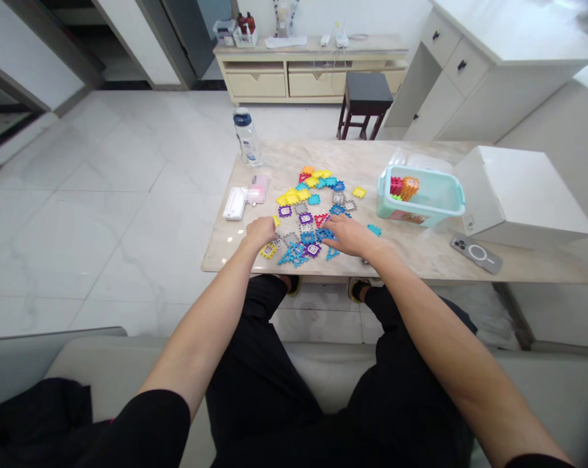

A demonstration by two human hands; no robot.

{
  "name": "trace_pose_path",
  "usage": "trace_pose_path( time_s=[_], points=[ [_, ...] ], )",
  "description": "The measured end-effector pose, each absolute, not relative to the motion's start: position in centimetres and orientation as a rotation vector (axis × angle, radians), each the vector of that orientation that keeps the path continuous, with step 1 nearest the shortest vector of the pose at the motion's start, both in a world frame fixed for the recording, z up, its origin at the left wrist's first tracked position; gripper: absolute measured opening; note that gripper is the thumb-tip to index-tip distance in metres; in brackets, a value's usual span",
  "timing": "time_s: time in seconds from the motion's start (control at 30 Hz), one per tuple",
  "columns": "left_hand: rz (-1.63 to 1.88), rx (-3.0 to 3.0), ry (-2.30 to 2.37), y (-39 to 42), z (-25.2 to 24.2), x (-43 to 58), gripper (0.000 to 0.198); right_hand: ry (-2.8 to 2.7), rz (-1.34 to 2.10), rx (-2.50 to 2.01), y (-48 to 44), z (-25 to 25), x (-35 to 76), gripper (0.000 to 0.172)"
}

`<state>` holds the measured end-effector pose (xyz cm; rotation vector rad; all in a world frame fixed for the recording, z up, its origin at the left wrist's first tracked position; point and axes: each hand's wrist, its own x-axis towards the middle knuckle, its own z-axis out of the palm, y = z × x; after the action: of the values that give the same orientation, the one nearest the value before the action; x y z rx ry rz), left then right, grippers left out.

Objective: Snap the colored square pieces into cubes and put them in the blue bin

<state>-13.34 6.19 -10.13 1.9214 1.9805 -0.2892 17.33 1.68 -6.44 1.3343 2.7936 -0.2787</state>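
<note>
My left hand [261, 231] is closed at the left side of a spread of plastic interlocking tiles. A yellow tile [276, 221] shows at its fingertips, mostly hidden by the fingers. Over the right part of the spread, my right hand [347, 234] reaches with fingers apart, close to blue tiles [324, 234] and a red triangular tile [320, 220]. Between the hands lie a purple window tile [306, 219], a grey tile [291, 239] and blue triangular pieces [294, 255]. Yellow tiles [294, 195] lie farther back, beside light blue ones [314, 199].
On the marble-patterned table [411, 250] stand a teal bin [421, 209] holding red, orange and green tiles, a white box [523, 195] and a water bottle [248, 138]. A phone [477, 252] lies at right, a tissue pack [234, 203] at left. A dark stool [369, 94] stands behind.
</note>
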Motion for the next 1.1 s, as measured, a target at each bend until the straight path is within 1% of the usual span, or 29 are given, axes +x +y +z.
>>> trace_pose_path(
  time_s=[0.1,0.23,0.37,0.47,0.63,0.8,0.87,0.97,1.1],
  points=[
    [-0.272,1.909,2.017,6.4,-10.5,-13.6,0.060,2.789,-0.278,1.333,1.8,-6.2,17.9,0.037],
    [-0.340,1.854,2.010,6.7,-11.1,-13.8,0.067,2.770,-0.272,1.315,1.7,-6.0,18.6,0.036],
    [-0.338,1.840,1.999,7.1,-11.9,-13.8,0.070,2.757,-0.273,1.333,1.4,-5.8,19.1,0.034],
    [-0.319,1.822,1.992,7.6,-12.4,-13.9,0.065,2.771,-0.280,1.330,1.3,-5.6,19.4,0.034],
    [-0.254,1.764,1.981,8.3,-12.6,-14.0,0.044,2.732,-0.318,1.369,1.2,-5.5,20.0,0.033],
    [-0.036,1.708,1.938,8.3,-11.3,-13.5,0.031,2.716,-0.326,1.403,1.3,-5.7,20.4,0.033],
    [0.092,1.671,1.877,8.2,-10.4,-12.6,0.030,2.700,-0.328,1.459,1.3,-5.5,20.3,0.033],
    [0.279,1.614,1.750,7.9,-8.7,-10.7,0.038,2.715,-0.319,1.546,1.4,-4.9,19.9,0.034],
    [0.560,1.397,1.456,7.3,-6.4,-8.0,0.035,2.826,-0.307,1.645,1.6,-3.9,18.8,0.046]
  ],
)
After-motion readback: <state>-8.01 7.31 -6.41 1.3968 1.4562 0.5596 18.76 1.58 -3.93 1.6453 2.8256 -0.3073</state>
